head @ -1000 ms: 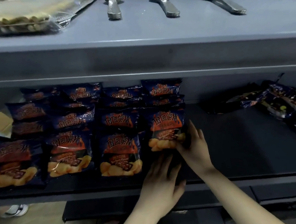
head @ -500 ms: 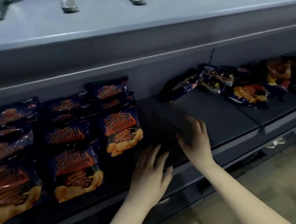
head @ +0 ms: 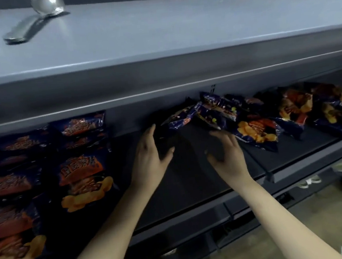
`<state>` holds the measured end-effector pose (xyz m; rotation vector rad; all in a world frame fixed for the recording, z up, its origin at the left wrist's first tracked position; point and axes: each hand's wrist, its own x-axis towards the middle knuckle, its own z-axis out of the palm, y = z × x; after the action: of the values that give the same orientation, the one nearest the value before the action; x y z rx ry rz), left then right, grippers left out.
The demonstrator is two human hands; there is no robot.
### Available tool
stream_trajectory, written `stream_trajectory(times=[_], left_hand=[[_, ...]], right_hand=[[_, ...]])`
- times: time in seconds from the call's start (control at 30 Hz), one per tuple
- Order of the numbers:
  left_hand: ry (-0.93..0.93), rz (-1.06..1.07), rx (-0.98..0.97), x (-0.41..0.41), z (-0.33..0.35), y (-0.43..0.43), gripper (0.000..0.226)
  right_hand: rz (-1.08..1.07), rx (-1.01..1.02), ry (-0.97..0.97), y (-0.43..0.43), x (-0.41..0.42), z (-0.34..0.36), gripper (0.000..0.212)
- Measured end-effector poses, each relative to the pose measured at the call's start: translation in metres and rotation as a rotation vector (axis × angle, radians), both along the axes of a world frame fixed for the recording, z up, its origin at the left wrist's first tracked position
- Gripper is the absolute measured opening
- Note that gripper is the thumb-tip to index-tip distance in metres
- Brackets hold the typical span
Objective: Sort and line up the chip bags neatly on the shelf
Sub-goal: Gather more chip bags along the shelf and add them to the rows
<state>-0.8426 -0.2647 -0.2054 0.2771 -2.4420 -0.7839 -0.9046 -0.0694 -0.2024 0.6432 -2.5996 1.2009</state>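
Observation:
Dark blue chip bags with orange labels [head: 82, 175] lie in neat overlapping rows on the left of the dark shelf [head: 192, 181]. A loose heap of jumbled chip bags [head: 255, 129] lies at the back right of the shelf. My left hand [head: 150, 160] and my right hand [head: 227, 157] hover over the bare middle of the shelf, both with fingers apart and nothing in them. The right hand's fingertips are close to the near edge of the jumbled heap.
A grey upper shelf [head: 177, 32] overhangs the chip shelf, with a metal spoon [head: 34, 21] lying on it at the left. A vertical divider edge [head: 268, 174] marks the shelf's front right. Floor with a shoe [head: 309, 181] shows below right.
The view has swung to the right. Both hands left the lined-up bags and moved right across the bare shelf toward the jumbled heap.

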Motion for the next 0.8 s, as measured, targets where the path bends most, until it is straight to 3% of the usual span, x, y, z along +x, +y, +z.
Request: stream_trajectory(times=[0.2,0.37,0.5,0.67,0.8], left_hand=[[-0.099,0.035,0.091,-0.068,-0.002,0.006,0.089],[0.030,0.085,0.013,-0.086,0.002,0.011,0.051],[0.101,0.150,0.016,-0.082,0.006,0.017,0.045],[0.204,0.224,0.213,-0.073,0.021,0.021,0.044],[0.325,0.241,0.582,-0.056,0.036,0.011,0.046]], right_hand=[[0.304,0.213,-0.233,0.034,-0.001,-0.026,0.041],[0.326,0.195,-0.269,0.054,-0.012,-0.032,0.040],[0.340,0.168,-0.242,0.064,-0.022,-0.030,0.036],[0.369,0.161,-0.230,0.063,-0.033,-0.029,0.034],[0.414,0.133,-0.253,0.051,-0.038,-0.019,0.035]])
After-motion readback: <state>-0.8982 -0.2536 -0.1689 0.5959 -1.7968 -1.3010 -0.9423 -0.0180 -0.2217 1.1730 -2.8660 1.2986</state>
